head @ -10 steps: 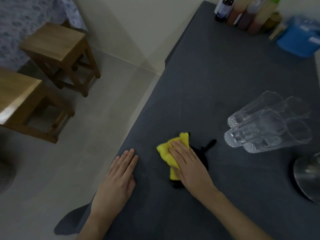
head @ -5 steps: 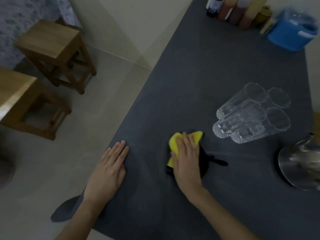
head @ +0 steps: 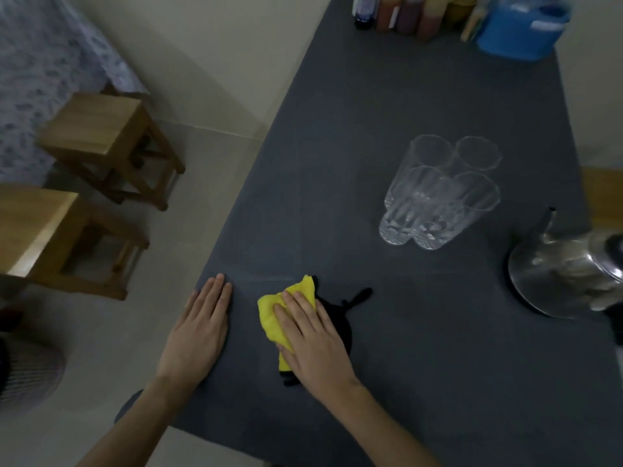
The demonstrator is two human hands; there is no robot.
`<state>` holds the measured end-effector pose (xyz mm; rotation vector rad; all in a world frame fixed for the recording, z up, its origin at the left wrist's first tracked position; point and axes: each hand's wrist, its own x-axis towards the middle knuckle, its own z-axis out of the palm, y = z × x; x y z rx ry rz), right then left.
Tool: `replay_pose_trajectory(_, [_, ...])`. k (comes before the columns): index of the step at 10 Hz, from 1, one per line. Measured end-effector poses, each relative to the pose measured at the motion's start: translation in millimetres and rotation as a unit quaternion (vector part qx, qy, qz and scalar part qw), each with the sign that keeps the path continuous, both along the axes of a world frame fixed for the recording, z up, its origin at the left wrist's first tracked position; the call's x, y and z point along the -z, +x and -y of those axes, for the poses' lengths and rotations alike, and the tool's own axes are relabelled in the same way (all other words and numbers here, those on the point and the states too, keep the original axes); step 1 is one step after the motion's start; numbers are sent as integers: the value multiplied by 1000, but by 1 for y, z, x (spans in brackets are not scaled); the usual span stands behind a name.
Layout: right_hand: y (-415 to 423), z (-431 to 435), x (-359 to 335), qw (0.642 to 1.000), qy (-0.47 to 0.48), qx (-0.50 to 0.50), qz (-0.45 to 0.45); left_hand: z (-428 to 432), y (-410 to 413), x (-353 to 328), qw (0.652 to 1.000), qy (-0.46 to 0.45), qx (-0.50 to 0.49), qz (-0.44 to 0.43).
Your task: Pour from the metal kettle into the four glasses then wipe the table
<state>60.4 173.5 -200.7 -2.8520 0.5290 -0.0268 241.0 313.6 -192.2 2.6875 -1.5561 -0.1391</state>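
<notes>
My right hand point(head: 312, 335) presses flat on a yellow and black cloth point(head: 271, 311) lying on the dark grey table point(head: 421, 382), near its front left. My left hand point(head: 199, 328) rests flat on the table at the left edge, fingers together, holding nothing. A tight cluster of clear glasses point(head: 438, 193) stands right of the middle. The metal kettle point(head: 559, 274) sits at the right edge, spout pointing up and away, partly cut off by the frame.
Several bottles point(head: 401, 11) and a blue container point(head: 519, 28) line the table's far end. Two wooden stools point(head: 108, 139) stand on the pale floor to the left. A wooden surface point(head: 601, 197) shows beyond the table's right edge.
My right hand has slid the cloth back to the left, closer to my left hand. The view has shifted, showing more of the kettle.
</notes>
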Motion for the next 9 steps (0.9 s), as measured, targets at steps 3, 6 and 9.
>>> replay_pose_trajectory(3, [-111, 37, -3, 990, 14, 137, -12, 79, -132, 4, 992, -23, 111, -54])
replay_pose_trajectory(6, [-291, 75, -9, 928, 12, 369, -45, 120, -203, 8, 990, 2, 137, -35])
replay_pose_trajectory(9, [-302, 81, -22, 928, -5, 359, -93, 122, -197, -10, 987, 24, 145, -65])
